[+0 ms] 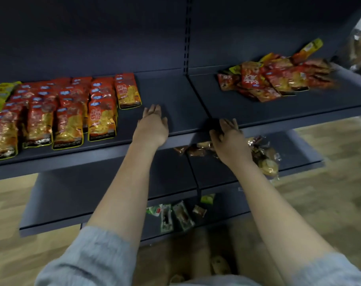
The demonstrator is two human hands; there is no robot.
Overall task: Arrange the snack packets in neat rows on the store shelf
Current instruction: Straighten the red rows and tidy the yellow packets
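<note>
On your left the red snack packets (72,108) lie in neat rows on the top shelf (175,96); your left hand (152,124) hovers flat beside them, fingers straight, holding nothing; your right hand (229,135) reaches past the shelf edge, empty too; a loose heap of packets (278,79) lies further right.

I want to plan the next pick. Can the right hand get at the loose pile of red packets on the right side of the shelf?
Probably yes. The right hand is open and holds nothing, and only bare shelf lies between it and the pile of red packets.
</note>
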